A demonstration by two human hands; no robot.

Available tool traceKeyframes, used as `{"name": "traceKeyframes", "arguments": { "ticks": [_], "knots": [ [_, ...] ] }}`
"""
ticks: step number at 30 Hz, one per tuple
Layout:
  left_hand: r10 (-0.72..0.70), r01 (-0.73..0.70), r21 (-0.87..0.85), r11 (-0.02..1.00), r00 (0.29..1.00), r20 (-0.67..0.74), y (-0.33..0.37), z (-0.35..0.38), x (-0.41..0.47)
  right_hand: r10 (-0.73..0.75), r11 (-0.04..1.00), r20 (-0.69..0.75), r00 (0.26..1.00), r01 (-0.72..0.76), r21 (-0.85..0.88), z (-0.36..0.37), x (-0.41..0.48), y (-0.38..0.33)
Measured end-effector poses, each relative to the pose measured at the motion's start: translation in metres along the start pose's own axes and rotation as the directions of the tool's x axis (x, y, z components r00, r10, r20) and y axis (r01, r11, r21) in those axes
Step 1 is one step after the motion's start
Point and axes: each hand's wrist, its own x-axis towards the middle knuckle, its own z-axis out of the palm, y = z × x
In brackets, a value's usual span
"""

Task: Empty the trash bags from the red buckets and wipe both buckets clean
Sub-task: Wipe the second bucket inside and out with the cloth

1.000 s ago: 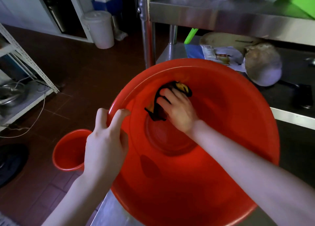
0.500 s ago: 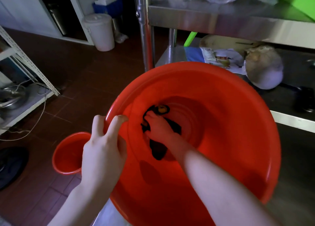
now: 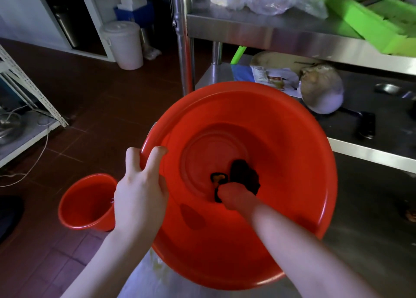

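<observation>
Wiping inside the big bucket (image 3: 292, 153), centre frame.
Small bucket (image 3: 86, 204) stands on the floor, lower left; left grip (image 3: 140, 196) clasps the big bucket's left rim; right grip (image 3: 234, 196), forearm crossing the near wall, clenches a dark cloth (image 3: 244, 176) against the bottom; pot (image 3: 322, 93) on the shelf, right.

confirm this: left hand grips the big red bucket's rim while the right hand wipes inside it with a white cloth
Not quite. The head view shows the cloth is dark, black with some yellow, not white. The rest stands: the left hand grips the rim of the big red bucket while the right hand wipes inside it.
</observation>
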Motion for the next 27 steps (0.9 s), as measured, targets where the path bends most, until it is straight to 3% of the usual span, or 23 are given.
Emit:
{"name": "traceKeyframes", "arguments": {
  "ticks": [3,7,12,15,20,24,27],
  "knots": [
    [-0.003,0.004,-0.008,1.000,1.000,0.005,0.003,-0.001,-0.003,-0.010,0.991,-0.073,0.997,0.019,0.129,-0.011,-0.018,0.013],
    [0.021,-0.020,-0.014,1.000,0.999,0.041,0.007,-0.006,-0.005,-0.032,0.934,-0.298,0.954,0.135,0.331,-0.047,-0.060,0.018],
    [0.029,-0.021,-0.072,0.997,0.994,0.101,0.008,-0.011,-0.010,0.095,0.741,-0.437,0.895,0.229,0.631,-0.080,-0.118,0.022],
    [-0.055,0.074,-0.130,0.989,0.988,0.145,0.007,-0.012,-0.011,0.171,0.535,-0.493,0.853,0.340,0.773,-0.092,-0.154,0.019],
    [-0.186,0.234,-0.163,0.959,0.946,0.265,0.010,-0.021,-0.006,0.232,0.400,-0.627,0.743,0.515,0.758,-0.110,-0.200,-0.002],
    [-0.301,0.455,-0.262,0.851,0.831,0.467,0.012,-0.037,0.007,0.280,0.442,-0.698,0.659,0.557,0.703,-0.129,-0.224,-0.011],
    [-0.243,0.484,-0.253,0.838,0.745,0.621,0.005,-0.057,0.014,0.352,0.456,-0.731,0.584,0.575,0.679,-0.141,-0.237,-0.009]
  ]
}}
